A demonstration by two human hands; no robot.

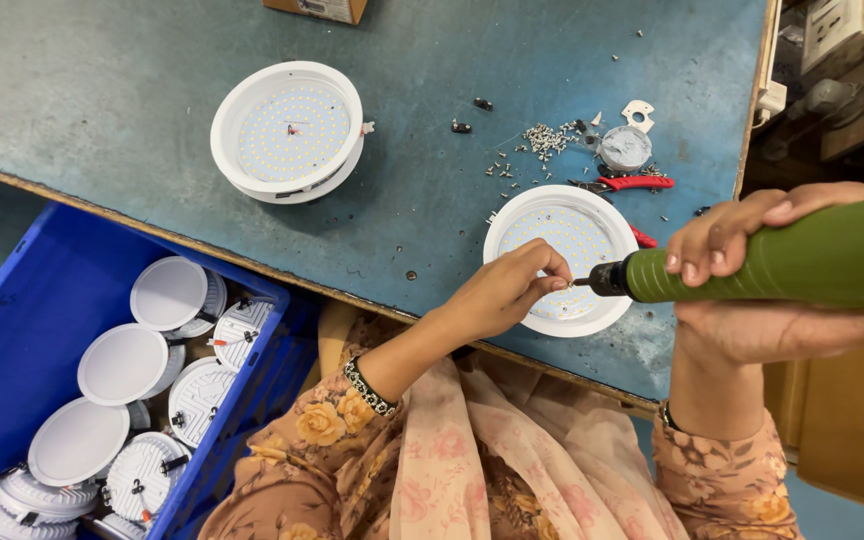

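Blue crate [22,330] w/ round lamps [122,365]

A brown cardboard box [316,9] with a white label sits at the top edge of the table [102,90].

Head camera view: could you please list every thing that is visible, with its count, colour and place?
round light panel: one, white, on the table under the hands
second round light panel: one, white, on the table, upper left
loose screws: many, silver, scattered beyond the near panel
small round part: one, grey, beside the screws
pliers: one, red handles, behind the near panel
table: one, blue-green top
crate: one, blue, lower left
round lamps: about ten, white, in the crate
cardboard box: one, brown, top edge
electric screwdriver: one, green, in the right hand
left hand: fingers pinched at the screwdriver tip
right hand: holds the screwdriver
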